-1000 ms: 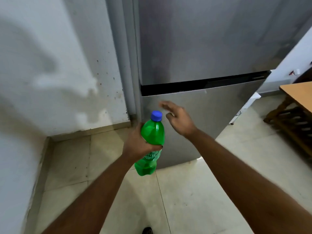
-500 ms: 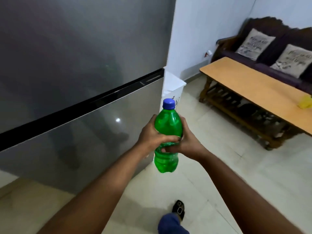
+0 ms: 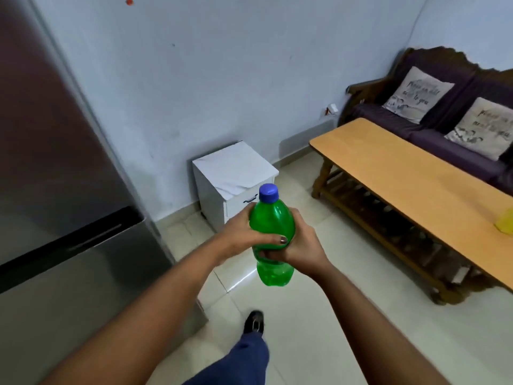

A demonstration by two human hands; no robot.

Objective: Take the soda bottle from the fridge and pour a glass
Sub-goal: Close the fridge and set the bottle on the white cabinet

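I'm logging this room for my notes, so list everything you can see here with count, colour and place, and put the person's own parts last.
bottle: one, green, held upright at centre
cap: one, blue, on the bottle
fridge: one, grey steel, left, doors shut
cabinet: one, white, by the wall beyond the bottle
table: one, light wood top, right
yellow object: one, on the table at the right edge, cut off by the frame
sofa: one, dark, behind the table
cushions: two, pale with print, on the sofa
left hand: one, gripping the bottle
right hand: one, gripping the bottle
leg: one, blue trousers, bottom centre
shoe: one, black, on the floor
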